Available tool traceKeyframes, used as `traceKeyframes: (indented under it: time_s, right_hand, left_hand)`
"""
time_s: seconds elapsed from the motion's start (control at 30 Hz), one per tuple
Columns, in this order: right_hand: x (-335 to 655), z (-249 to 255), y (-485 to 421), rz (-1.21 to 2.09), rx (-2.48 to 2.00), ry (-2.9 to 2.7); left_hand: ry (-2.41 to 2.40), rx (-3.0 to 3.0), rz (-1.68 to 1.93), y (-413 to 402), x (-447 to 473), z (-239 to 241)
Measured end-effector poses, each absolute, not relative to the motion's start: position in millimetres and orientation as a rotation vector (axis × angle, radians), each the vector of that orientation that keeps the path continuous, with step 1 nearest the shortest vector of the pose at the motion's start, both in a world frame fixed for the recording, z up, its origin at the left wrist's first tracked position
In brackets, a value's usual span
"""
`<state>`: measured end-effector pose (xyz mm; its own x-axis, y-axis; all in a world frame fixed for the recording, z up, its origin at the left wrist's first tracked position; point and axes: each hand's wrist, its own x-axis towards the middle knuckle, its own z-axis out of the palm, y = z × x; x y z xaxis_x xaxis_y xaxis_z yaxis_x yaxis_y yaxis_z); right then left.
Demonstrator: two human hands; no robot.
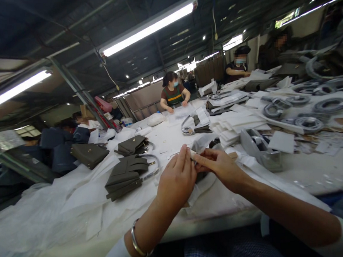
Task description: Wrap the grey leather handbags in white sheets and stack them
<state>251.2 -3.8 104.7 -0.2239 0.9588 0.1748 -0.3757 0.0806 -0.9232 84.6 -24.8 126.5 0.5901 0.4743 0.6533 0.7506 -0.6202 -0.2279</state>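
My left hand (176,176) is held up over the near side of the table, its fingers straight and pressed together. Its thumb is hidden. My right hand (222,167) meets it at the fingertips, with thumb and fingers closed in a pinch. Between the fingertips shows a small whitish piece (193,154), too small to name. Just behind and below the hands lies crumpled translucent wrapping (202,143) with something dark in it, mostly covered by my hands. To the left sits a dark olive handbag (125,176) with a plastic-wrapped handle.
More olive bags (90,153) lie farther left on white sheets. A grey plastic-wrapped piece (255,146), stacked white paper (228,127) and coiled wrapped handles (307,122) cover the right. A co-worker (174,93) handles clear plastic across the table; others are farther back.
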Motion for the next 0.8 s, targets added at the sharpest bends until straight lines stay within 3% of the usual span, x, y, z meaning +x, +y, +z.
traceKeyframes:
  time_s: [0.33,0.57,0.7,0.8]
  right_hand:
    - [267,105,1,1.015,-0.725,-1.523]
    - [326,89,12,0.561,-0.917,-1.819]
    - [426,41,42,0.07,-1.299,-1.795]
    - [509,5,56,-0.009,-1.55,-1.902]
  left_hand:
    - [-1.819,-2.811,-2.068,-6,91,127]
    - [-1.973,-2.834,-1.998,-3,100,123]
    - [-2.047,-2.599,-2.167,1,92,122]
    - [-2.121,-2.521,-2.202,5,85,119]
